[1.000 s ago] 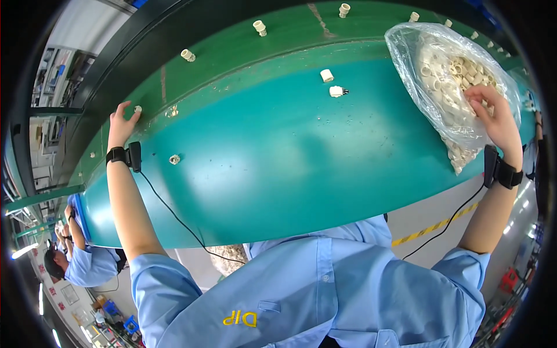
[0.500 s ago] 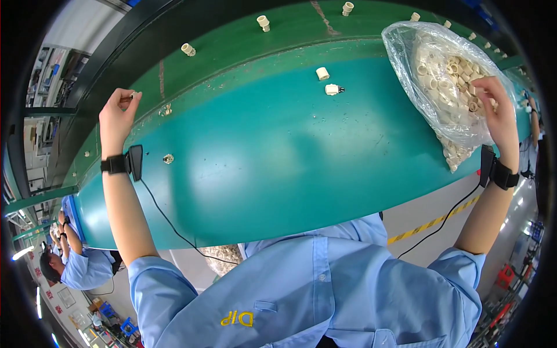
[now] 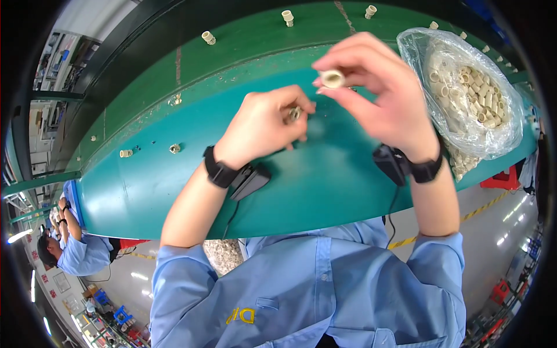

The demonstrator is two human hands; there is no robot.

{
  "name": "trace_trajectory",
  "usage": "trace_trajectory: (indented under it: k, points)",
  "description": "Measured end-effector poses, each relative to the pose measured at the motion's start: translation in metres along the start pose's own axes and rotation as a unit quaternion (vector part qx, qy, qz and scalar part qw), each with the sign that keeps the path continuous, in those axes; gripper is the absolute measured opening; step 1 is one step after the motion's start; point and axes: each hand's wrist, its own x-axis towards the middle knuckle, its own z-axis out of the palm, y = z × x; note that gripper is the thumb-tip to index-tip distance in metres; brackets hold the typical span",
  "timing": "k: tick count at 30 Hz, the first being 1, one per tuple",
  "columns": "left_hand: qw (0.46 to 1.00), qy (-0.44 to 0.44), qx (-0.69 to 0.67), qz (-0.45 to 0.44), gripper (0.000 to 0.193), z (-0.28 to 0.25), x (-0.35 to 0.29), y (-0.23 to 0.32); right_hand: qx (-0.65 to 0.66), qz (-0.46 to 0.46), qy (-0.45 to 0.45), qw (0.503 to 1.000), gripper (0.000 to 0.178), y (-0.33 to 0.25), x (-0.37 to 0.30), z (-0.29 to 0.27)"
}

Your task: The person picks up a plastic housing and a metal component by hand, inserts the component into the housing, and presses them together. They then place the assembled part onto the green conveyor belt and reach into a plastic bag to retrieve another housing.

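Observation:
Near the middle of the green work surface [image 3: 325, 191], my two hands are close together. My right hand [image 3: 386, 87] pinches a cream plastic sleeve [image 3: 333, 79] between thumb and fingers, its round opening facing me. To its lower left, my left hand [image 3: 261, 127] is curled around a small metallic-looking part [image 3: 295, 113], largely covered by the fingers. Past my right wrist lies a clear plastic bag [image 3: 418, 52] full of cream sleeves [image 3: 478, 93]. Left of my left hand are a small fitting [image 3: 174, 149] and a cream piece with a dark end [image 3: 126, 153].
Along the darker green strip behind stand several cream pieces, including one piece [image 3: 209, 37] at left and another [image 3: 288, 18] further right. A small part [image 3: 177, 100] lies by the strip's edge. A co-worker [image 3: 81, 249] sits far left. Black cables hang from both wrist straps.
My right hand has come left out of the bag, bringing a cream sleeve. My left hand has swung right toward it, uncovering the cream piece with a dark end. The view has shifted slightly.

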Motion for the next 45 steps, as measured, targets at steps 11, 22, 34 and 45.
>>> trace_trajectory:
  k: [11,22,34,45]
  points:
    - [0.958,0.009,-0.288,0.013,0.034,0.014,0.032,-0.043,0.302,0.145,0.106,0.936,0.02,0.088,-0.018,0.025]
    - [0.949,0.027,-0.314,0.03,0.015,0.027,0.031,-0.053,0.291,0.227,0.085,0.926,0.023,0.096,-0.023,0.031]
    - [0.954,0.037,-0.295,0.026,0.017,0.027,0.028,-0.056,0.231,0.22,0.05,0.946,0.022,0.1,-0.028,0.031]
    - [0.951,0.039,-0.305,0.043,0.037,0.027,0.028,-0.058,0.26,0.175,0.076,0.947,0.019,0.093,-0.028,0.036]
